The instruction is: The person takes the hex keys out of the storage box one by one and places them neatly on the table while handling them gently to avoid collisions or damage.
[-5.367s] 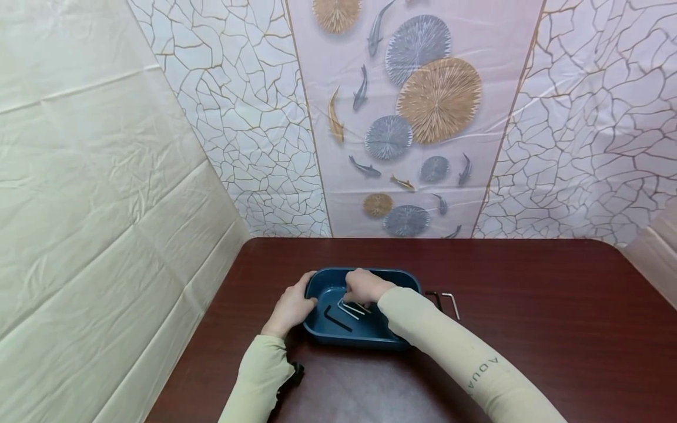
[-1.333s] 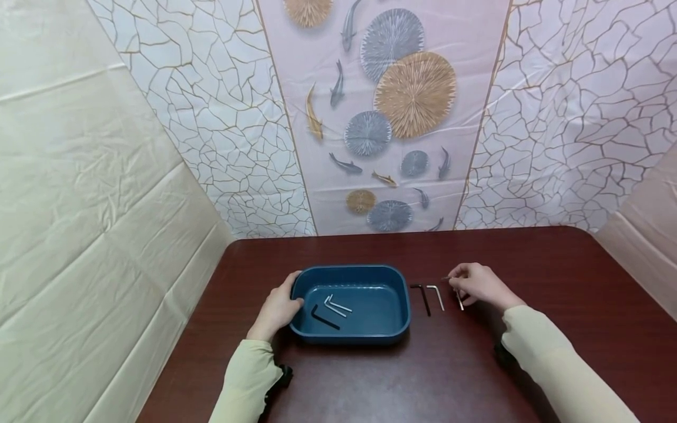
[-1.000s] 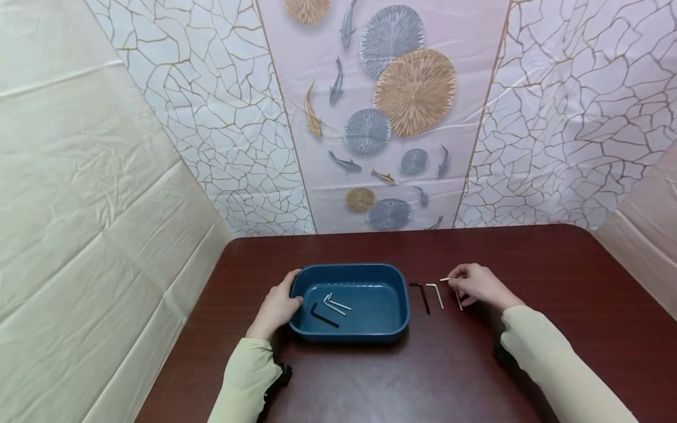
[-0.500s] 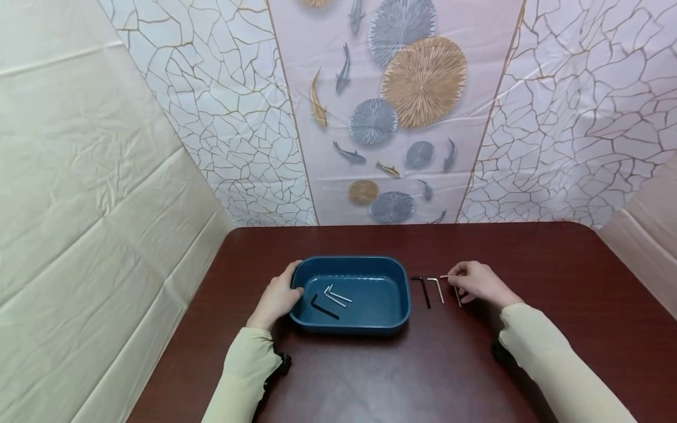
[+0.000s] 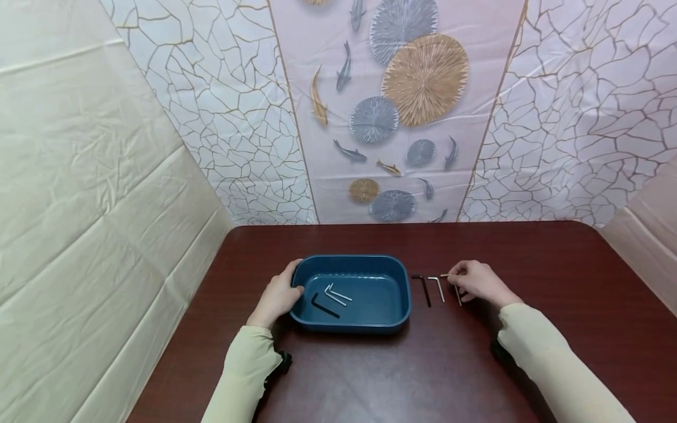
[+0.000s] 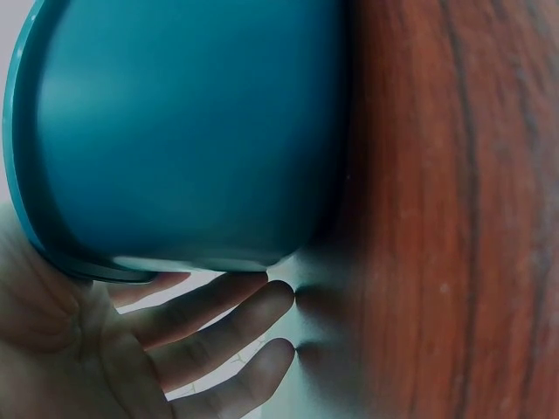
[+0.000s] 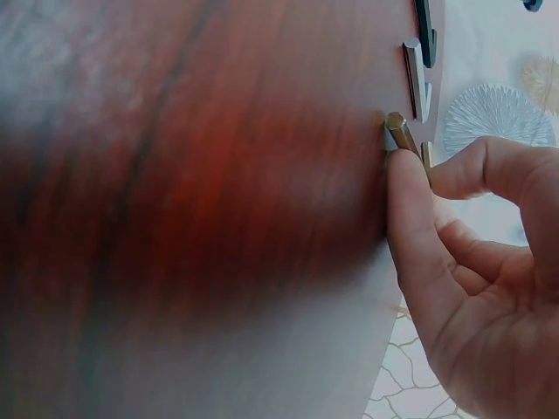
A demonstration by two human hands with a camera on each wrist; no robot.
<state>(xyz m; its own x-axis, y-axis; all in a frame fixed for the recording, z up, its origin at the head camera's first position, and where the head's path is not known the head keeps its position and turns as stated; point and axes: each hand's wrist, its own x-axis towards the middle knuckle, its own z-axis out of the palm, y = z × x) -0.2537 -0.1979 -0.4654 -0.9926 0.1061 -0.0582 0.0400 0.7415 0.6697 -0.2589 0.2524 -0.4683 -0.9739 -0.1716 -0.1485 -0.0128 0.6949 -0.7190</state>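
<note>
My left hand (image 5: 276,296) grips the left end of a blue tray (image 5: 349,328), thumb over the rim and fingers along the outside wall. Inside the tray lie a black hex key (image 5: 325,306) and two silver hex keys (image 5: 338,296), close together. Right of the tray, my right hand (image 5: 478,281) pinches a brassy hex key (image 7: 399,131) between thumb and fingers, low at the tabletop. The right wrist view shows the key's end poking out past the fingertips. Beside it lie another silver hex key (image 5: 438,288) and a black hex key (image 5: 425,291), roughly parallel.
Everything stands on a dark red-brown wooden table (image 5: 381,376). A patterned cloth (image 5: 391,117) hangs behind its far edge, and a pale cloth wall (image 5: 132,205) runs along the left side.
My right hand has moved from inside the tray to the table on the right, carrying the brassy hex key. Over the last second both hands have stayed nearly still; the head view tilted slightly.
</note>
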